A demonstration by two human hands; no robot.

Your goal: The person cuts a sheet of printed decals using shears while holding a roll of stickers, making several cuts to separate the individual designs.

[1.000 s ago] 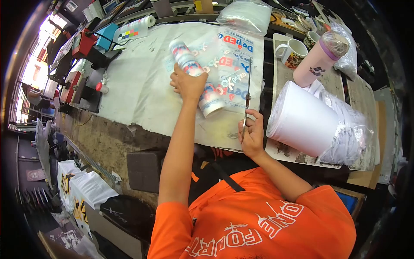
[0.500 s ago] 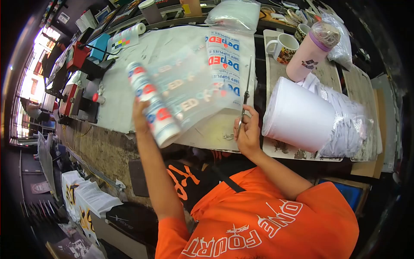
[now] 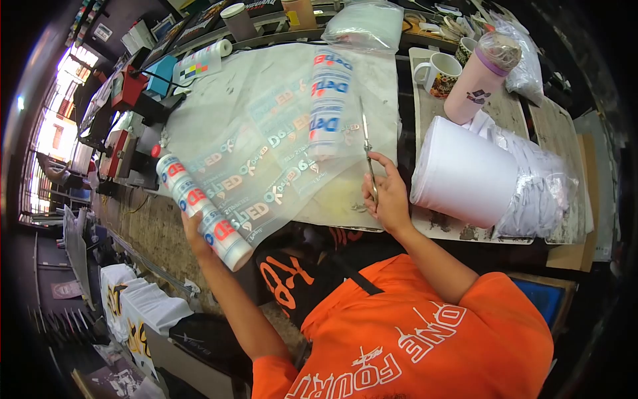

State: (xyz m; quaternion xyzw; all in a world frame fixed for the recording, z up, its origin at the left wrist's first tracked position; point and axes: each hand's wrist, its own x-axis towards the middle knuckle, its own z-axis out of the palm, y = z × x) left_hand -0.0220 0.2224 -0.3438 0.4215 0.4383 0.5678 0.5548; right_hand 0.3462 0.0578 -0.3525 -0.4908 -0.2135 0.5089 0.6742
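Note:
My left hand point(image 3: 193, 229) grips a roll of printed transfer film point(image 3: 203, 211) near its lower end, tilted over the left edge of the table. From the roll a translucent printed sheet point(image 3: 272, 149) stretches right across the table's pale cover point(image 3: 259, 73). Its far end, with denser blue and red lettering point(image 3: 327, 100), looks curled and slightly blurred. In my right hand point(image 3: 389, 199) is a pair of scissors point(image 3: 369, 156), fingers closed round the handles and blades pointing away from me, just right of the sheet.
Right of the sheet lie a large white roll point(image 3: 465, 176), a pink tumbler point(image 3: 480, 80) and a mug point(image 3: 440, 73). Red press machines point(image 3: 126, 93) stand at the left. A plastic-wrapped bundle point(image 3: 364, 25) and cups point(image 3: 238, 21) line the back.
My left hand and the roll have moved left and nearer to me, with more of the film spread out. The denser printed end has shifted slightly left. My right hand still holds the scissors.

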